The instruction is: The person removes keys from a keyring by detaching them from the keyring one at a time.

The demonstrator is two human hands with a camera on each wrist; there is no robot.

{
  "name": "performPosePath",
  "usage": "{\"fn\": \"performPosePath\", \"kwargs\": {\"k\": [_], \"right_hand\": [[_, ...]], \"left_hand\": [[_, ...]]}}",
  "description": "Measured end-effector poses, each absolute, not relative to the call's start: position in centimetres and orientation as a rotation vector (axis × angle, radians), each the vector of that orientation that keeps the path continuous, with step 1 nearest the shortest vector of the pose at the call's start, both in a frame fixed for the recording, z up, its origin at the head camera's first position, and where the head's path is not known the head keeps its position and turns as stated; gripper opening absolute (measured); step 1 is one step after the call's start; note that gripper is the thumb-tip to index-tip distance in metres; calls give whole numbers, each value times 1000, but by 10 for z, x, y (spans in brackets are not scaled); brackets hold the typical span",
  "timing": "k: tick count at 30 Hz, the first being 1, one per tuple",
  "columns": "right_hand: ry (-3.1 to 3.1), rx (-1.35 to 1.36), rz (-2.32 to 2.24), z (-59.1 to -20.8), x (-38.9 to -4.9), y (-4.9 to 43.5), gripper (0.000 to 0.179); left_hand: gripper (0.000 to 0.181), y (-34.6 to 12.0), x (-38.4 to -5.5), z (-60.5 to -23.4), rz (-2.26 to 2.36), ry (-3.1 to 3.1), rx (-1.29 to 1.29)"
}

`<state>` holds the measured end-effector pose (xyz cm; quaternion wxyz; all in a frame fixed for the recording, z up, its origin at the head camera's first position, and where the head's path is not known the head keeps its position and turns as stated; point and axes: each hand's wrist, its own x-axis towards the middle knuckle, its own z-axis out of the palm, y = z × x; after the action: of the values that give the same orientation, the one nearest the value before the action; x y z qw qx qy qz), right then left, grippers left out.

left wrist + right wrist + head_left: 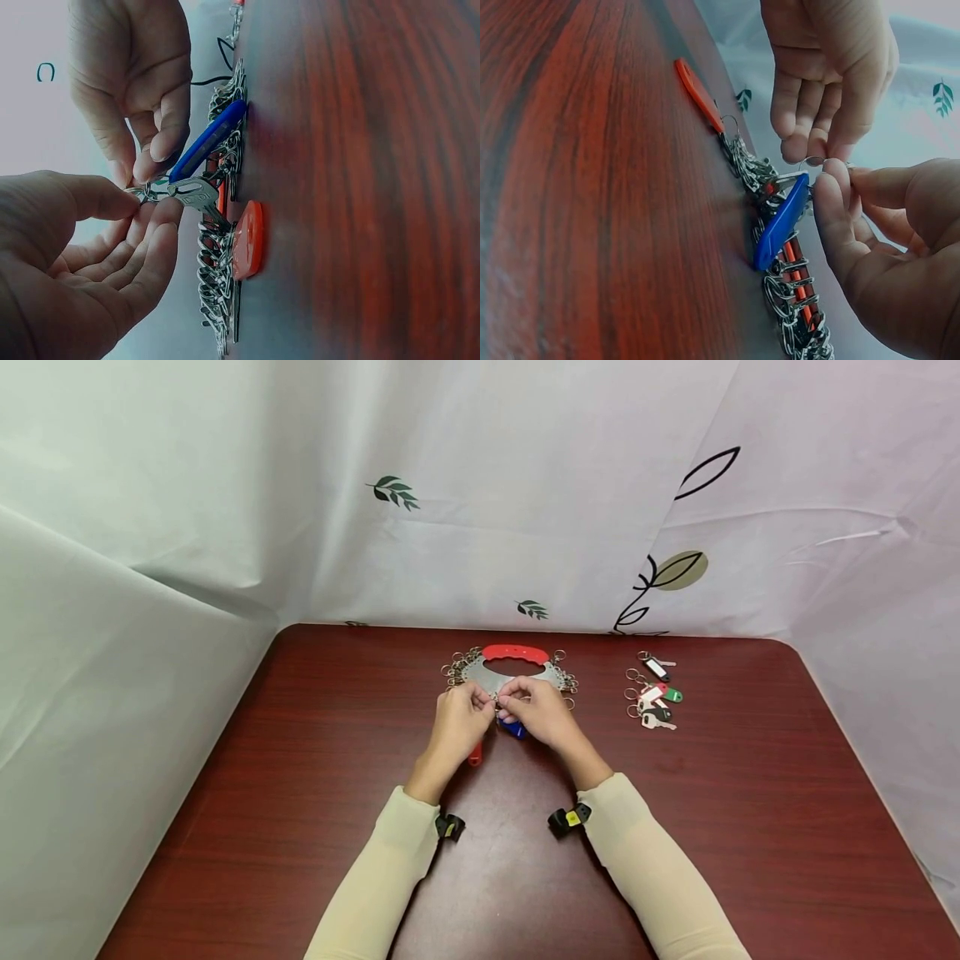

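Observation:
Over the front edge of a silver key holder plate [487,679] with a red handle [515,652], my two hands meet fingertip to fingertip. My left hand [459,720] pinches a small metal key ring [812,160] between thumb and forefinger. Opposite it, my right hand [542,717] pinches the same small hardware; the exact grip of each is partly covered by fingers. A blue key tag [782,223] and a silver key [196,193] dangle below the fingertips. A red key tag [475,755] lies beside my left hand, at the holder's front.
Several metal clips [455,668] line the holder's curved edge. To the right lie loose keys with tags: a black tag [656,670], a green tag [673,695], a red tag [653,693] and a silver key [654,721]. White patterned cloth [487,527] borders the wooden table [300,827].

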<state>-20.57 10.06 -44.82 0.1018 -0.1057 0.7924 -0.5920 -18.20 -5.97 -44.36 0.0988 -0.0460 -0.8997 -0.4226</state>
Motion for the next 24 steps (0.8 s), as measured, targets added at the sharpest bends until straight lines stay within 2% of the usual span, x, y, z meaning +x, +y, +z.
{"fn": "performPosePath", "kwargs": {"k": [24], "right_hand": [[2387,-318,-1719,-448,-206,101,11]], "left_hand": [[6,-60,-181,-445,-1243,-2637,-204]]}}
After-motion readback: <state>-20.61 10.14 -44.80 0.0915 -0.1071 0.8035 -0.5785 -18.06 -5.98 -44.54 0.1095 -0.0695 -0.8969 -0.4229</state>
